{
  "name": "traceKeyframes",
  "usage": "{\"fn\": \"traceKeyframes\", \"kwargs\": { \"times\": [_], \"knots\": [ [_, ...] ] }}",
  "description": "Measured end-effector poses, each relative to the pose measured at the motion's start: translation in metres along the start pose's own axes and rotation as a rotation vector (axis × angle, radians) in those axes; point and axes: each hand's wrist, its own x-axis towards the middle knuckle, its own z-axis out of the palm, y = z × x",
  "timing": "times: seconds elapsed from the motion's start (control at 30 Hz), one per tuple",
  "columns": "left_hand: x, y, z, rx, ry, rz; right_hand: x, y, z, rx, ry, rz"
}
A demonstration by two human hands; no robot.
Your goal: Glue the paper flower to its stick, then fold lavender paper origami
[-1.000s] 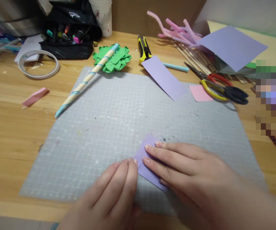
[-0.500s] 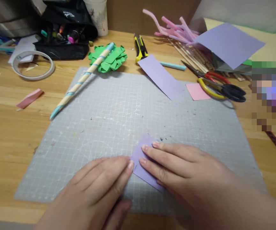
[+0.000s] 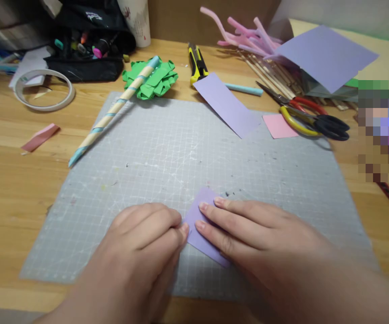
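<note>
A small purple sheet of paper [image 3: 199, 202] lies turned at an angle on the grey cutting mat [image 3: 147, 148]. My right hand [image 3: 258, 234] rests flat over its right side, fingers stretched out and pressing it down. At the paper's left corner, my left hand [image 3: 143, 238] has its fingers curled together, with thumb and forefinger pinching the edge. The left thumb is mostly hidden. Farther back on the mat lie a purple paper strip [image 3: 224, 105] and a pink paper square [image 3: 278, 126].
Scissors [image 3: 310, 118] and a yellow-black utility knife [image 3: 197, 65] lie behind the mat. A striped stick [image 3: 113, 110] leans on a green folded-paper piece [image 3: 162, 81]. At left are a tape roll [image 3: 71, 92], a pink paper scrap [image 3: 41, 137] and a black pen case [image 3: 86, 67].
My left fingers have curled in from a flatter, stretched pose into a pinch at the paper's corner. My right hand and the paper stay nearly in place.
</note>
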Motion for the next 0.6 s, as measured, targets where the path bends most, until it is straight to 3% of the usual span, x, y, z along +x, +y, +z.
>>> {"fn": "traceKeyframes", "kwargs": {
  "times": [0.27, 0.6],
  "knots": [
    [0.0016, -0.0012, 0.0011, -0.056, -0.021, -0.11, 0.0007, -0.0003, 0.0019, -0.023, 0.02, -0.006],
    [0.0043, 0.0, 0.0018, -0.015, -0.067, -0.015, 0.0015, -0.0021, -0.0019, -0.045, 0.057, 0.008]
  ]
}}
